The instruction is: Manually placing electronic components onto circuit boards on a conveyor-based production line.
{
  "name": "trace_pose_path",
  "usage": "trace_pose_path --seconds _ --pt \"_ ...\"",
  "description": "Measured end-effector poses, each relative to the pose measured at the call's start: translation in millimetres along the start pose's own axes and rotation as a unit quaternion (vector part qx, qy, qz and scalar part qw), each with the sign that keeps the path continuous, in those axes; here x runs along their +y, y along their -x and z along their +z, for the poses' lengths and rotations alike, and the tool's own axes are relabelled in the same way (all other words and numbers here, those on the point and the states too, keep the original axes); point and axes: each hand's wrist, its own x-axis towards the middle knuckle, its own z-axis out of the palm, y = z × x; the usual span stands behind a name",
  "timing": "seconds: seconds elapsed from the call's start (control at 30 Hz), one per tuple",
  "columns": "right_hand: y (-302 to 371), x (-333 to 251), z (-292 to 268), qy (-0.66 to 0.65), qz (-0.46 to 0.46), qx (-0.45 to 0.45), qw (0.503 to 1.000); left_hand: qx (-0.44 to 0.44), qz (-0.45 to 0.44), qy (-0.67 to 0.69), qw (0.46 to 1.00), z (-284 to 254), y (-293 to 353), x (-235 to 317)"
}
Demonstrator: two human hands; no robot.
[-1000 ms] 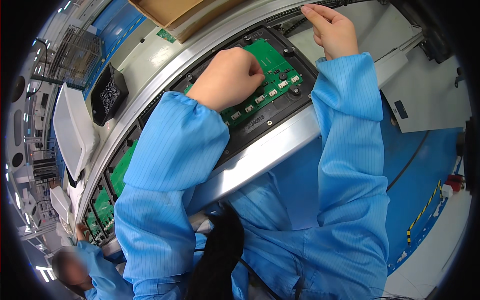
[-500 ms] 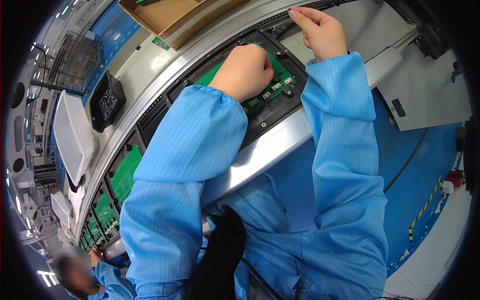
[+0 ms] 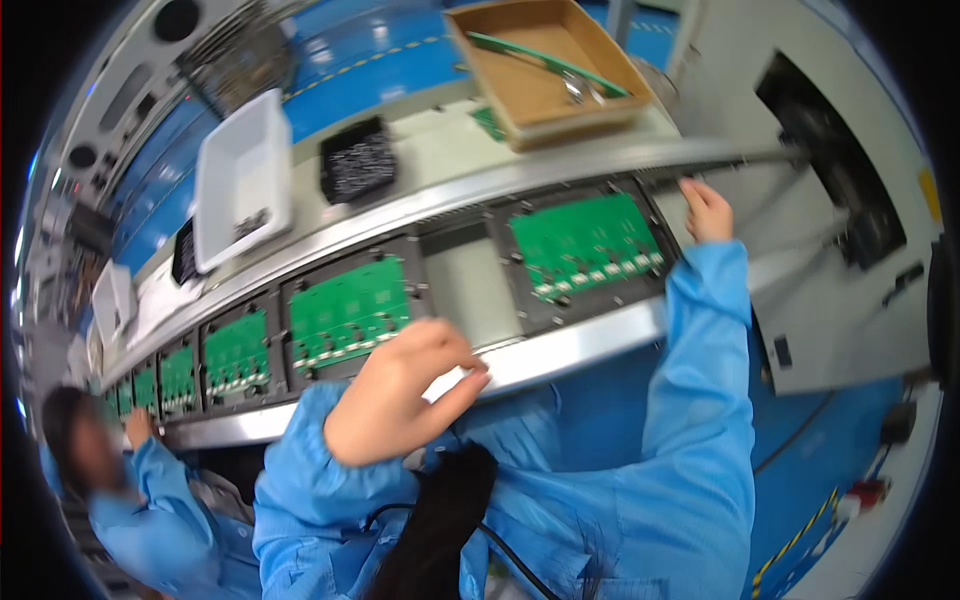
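My left hand (image 3: 400,395) is raised in front of the rail's near edge, apart from the boards. Its fingers curl in and the thumb tip nearly meets them; whatever they may hold does not show. At the right end of the nearest black frame, my right hand (image 3: 709,214) has its fingertips pressed together, too blurred to show anything small between them. A green circuit board (image 3: 585,235) with a row of white connectors lies in that frame (image 3: 555,318). Left of it, past a gap, a second green circuit board (image 3: 345,305) sits in its own frame.
Framed boards line the metal-edged conveyor (image 3: 570,355) leftward. Behind it stand a cardboard box (image 3: 535,120) holding a green strip, a black bin (image 3: 358,160) of small parts and a white tray (image 3: 240,165). A co-worker (image 3: 150,510) sits at far left; grey machinery (image 3: 850,300) is right.
My left hand has come off the board and back toward me. My right hand stays pinched near the frame's right end. The view has swung, showing more of the line and the box.
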Motion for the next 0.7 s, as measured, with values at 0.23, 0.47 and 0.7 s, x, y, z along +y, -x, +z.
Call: trace_pose_path --seconds 0.23,0.47,0.7 --pt "52.1 -143.7 152.2 0.247 -0.220 -0.278 0.902 0.278 -0.242 0.039 0.929 -51.3 160.5 -44.1" --pt "160.3 -156.6 399.5 0.414 -0.430 -0.451 0.664 0.349 -0.308 0.041 0.884 -84.7 204.8 -41.6" --pt "202.1 -148.1 497.8 0.316 -0.377 -0.553 0.672 0.381 -0.287 0.062 0.877 -109.6 255.2 -72.8"
